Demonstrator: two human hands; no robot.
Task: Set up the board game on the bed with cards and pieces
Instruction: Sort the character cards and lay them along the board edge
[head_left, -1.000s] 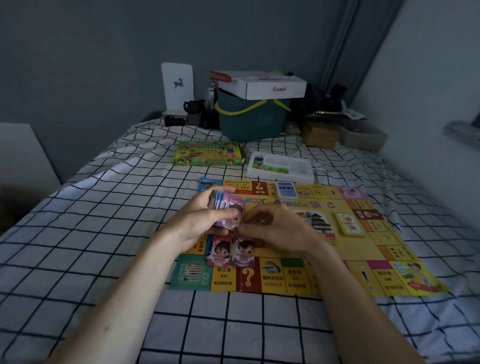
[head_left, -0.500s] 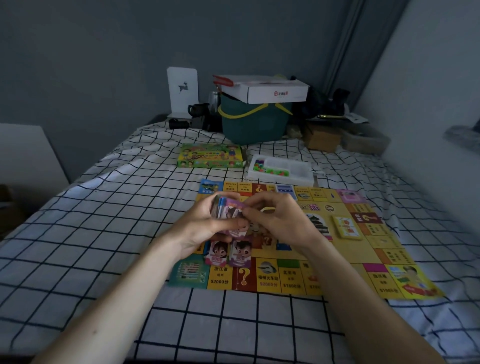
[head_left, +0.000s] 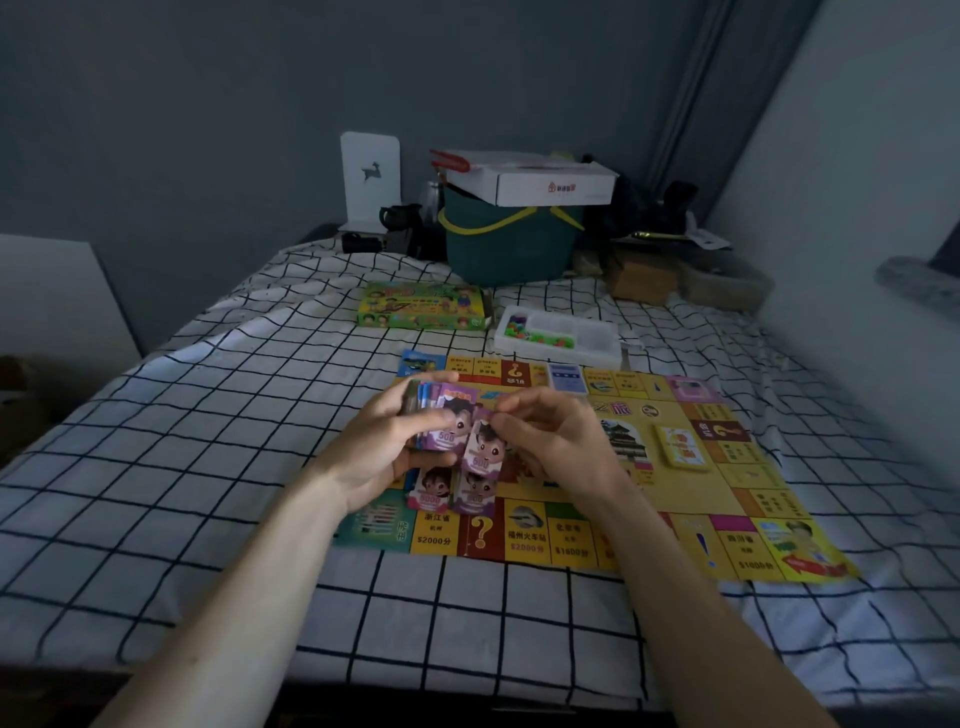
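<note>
Presently, on the bed (head_left: 208, 467):

Stack of play-money notes (head_left: 434, 410): thin printed paper slips, purple top note marked 500; judged very light, limp and slick face to face, so a loose stack would likely fan or slide.

Left hand (head_left: 384, 447): curled round the stack, thumb across the top note's face, fingers behind; grip clamped on the stack's left edge.

Single purple 500 note (head_left: 483, 447): hangs upright just right of the stack, overlapping its right edge.

Right hand (head_left: 550, 441): fingertips pinch this note at its top edge; grip closed on it.

Best hold, judged: a pinch at a short edge for one note; the stack wants thumb pressure across its face.

Laid notes (head_left: 452, 488): two lie side by side on the game board (head_left: 727, 499), directly below the held note.

Game board: flat on the bed, yellow, under both hands.

Yellow card deck (head_left: 683, 447): on the board, right of the hands.

Blue card deck (head_left: 565, 376): at the board's far edge.

Tray of pieces (head_left: 558, 335): beyond the board, beside the green game box (head_left: 423, 306).
</note>
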